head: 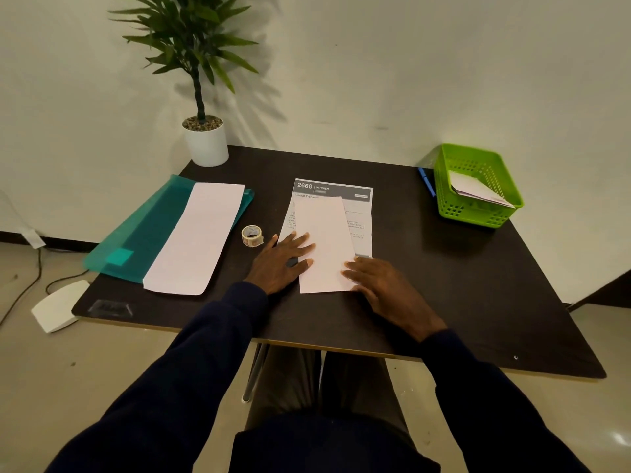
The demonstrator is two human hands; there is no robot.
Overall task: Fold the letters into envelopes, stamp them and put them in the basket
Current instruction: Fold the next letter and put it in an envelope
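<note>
Dim, warm indoor light. Plant (pixel 194 39) throws soft shadow rightward on wall (pixel 409 63). Wide-angle bending at edges; faint glare on floor (pixel 618 438).

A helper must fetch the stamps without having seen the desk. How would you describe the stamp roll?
On the dark table, look in the gap between the teal folder and the printed letter. The roll of stamps sits there, close by the left hand. It is a small ring, while its neighbours are flat sheets.
</note>
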